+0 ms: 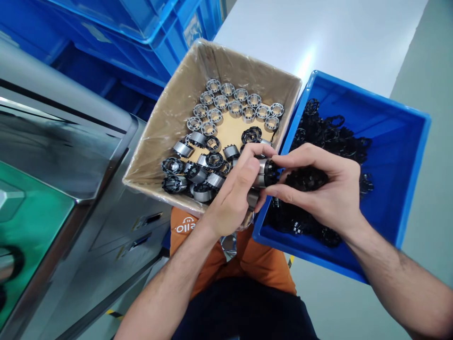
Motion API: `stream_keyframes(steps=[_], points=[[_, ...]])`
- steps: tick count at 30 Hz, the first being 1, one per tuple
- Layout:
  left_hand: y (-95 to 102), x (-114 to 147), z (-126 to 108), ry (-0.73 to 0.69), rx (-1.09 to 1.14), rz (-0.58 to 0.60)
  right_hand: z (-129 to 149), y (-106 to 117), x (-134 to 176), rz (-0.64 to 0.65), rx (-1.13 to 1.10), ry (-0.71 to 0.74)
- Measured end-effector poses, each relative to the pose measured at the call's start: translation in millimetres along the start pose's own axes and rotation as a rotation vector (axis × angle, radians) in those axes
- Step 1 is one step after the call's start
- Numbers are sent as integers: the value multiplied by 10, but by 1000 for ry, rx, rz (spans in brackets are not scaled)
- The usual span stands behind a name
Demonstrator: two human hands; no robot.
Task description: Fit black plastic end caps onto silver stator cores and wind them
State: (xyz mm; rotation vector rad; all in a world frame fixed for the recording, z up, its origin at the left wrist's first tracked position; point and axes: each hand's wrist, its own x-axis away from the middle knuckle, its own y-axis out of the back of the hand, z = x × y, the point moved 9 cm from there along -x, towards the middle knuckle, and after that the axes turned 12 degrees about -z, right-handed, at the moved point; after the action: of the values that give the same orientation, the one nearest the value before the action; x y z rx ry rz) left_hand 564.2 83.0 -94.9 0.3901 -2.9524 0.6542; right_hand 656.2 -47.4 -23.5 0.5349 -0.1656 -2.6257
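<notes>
My left hand (235,193) is closed round a silver metal ring (261,174) over the near right side of the cardboard box (152,137). A second metal ring (252,198) shows under its fingers. At the right end of the held ring, a black toothed plastic ring (272,172) sits between the thumb and fingertips of my right hand (329,184). More black parts (307,178) show inside the curl of that hand; whether it holds them or they lie below, I cannot tell.
Bare metal rings (221,102) stand in rows in the plastic-lined box, nearer ones carrying black toothed ends (196,173). A blue bin (382,208) with loose black rings (329,137) adjoins it. Stacked blue crates (155,52) and a metal machine (116,226) stand left.
</notes>
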Motion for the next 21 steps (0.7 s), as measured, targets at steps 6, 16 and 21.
stream_keyframes(steps=[6,16,21], points=[[296,-143,-292,-186,-340,-110,-156,-9,-78,10,26,-39],[593,-564,-720,-281,-1142,-224,-708,125,-186,-51,-232,-430],[618,-449,-609,-78,-417,-407,-483,-19,-141,104,-325,-462]])
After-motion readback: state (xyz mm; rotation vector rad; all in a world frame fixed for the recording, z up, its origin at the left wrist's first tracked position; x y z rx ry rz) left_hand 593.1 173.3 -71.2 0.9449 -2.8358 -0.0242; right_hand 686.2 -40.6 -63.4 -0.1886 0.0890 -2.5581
